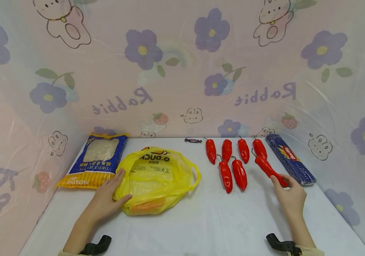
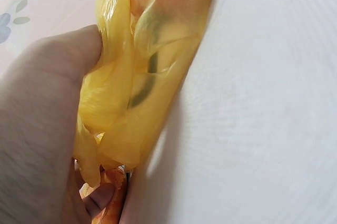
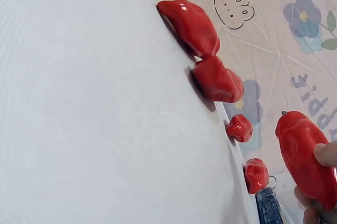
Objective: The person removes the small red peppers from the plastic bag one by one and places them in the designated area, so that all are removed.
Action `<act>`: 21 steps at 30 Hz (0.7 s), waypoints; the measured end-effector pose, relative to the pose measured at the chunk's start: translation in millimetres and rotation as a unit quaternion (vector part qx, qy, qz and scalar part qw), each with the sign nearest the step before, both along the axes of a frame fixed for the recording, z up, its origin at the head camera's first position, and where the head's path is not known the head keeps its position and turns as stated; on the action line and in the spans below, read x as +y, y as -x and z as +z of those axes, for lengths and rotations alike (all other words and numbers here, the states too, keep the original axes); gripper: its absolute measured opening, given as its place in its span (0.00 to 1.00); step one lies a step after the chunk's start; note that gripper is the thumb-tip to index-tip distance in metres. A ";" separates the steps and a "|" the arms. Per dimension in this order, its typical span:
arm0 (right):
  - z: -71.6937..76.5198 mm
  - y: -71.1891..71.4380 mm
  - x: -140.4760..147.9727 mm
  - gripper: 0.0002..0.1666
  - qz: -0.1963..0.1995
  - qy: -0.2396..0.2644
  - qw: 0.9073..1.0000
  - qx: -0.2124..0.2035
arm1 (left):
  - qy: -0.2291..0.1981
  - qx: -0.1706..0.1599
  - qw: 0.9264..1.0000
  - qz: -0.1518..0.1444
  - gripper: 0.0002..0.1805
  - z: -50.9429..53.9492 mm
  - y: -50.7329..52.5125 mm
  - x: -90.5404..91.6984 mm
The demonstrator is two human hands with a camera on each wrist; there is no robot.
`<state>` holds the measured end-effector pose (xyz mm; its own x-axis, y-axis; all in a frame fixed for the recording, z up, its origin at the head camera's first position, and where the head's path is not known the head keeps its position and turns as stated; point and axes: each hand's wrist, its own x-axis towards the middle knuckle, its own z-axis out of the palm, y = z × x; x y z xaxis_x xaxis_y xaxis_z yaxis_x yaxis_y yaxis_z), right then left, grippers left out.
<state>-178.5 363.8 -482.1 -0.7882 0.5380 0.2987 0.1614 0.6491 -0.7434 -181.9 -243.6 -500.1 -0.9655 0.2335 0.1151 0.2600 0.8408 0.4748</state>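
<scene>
In the head view, my right hand (image 1: 289, 195) pinches the lower end of a red chili pepper (image 1: 265, 168), stem pointing away. The right wrist view shows this held pepper (image 3: 305, 155) raised off the table. Several more red peppers (image 1: 225, 176) lie in two rows to its left. My left hand (image 1: 107, 197) rests against the left side of a yellow plastic bag (image 1: 182, 177), its fingers fairly straight and thumb spread along the front. Through the thin plastic, an orange item (image 1: 147, 206) and a dark curved shape show; what they are cannot be made out.
A blue and yellow bag of orecchiette pasta (image 1: 100, 154) lies left of the yellow bag. At the right edge lies a dark blue spaghetti pack (image 1: 289, 160). A small purple wrapped candy (image 1: 193, 140) sits at the back. Patterned curtains (image 1: 182, 71) enclose the white table (image 1: 201, 227).
</scene>
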 end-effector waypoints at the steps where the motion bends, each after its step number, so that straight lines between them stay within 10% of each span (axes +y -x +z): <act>1: -2.7 0.0 1.2 0.28 -0.003 -0.002 1.000 -0.004 | 0.000 -0.002 1.000 0.000 0.52 0.1 -0.1 0.1; 21: -28.0 0.0 -3.8 0.27 -0.013 -0.030 0.998 -0.047 | 0.000 0.013 1.000 -0.004 0.52 4.3 -2.4 1.7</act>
<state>-178.6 360.1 -510.1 -0.8003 0.5418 0.2570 0.2454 0.6870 -0.6840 -179.5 -241.9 -495.8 -0.9605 0.2403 0.1403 0.2782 0.8387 0.4681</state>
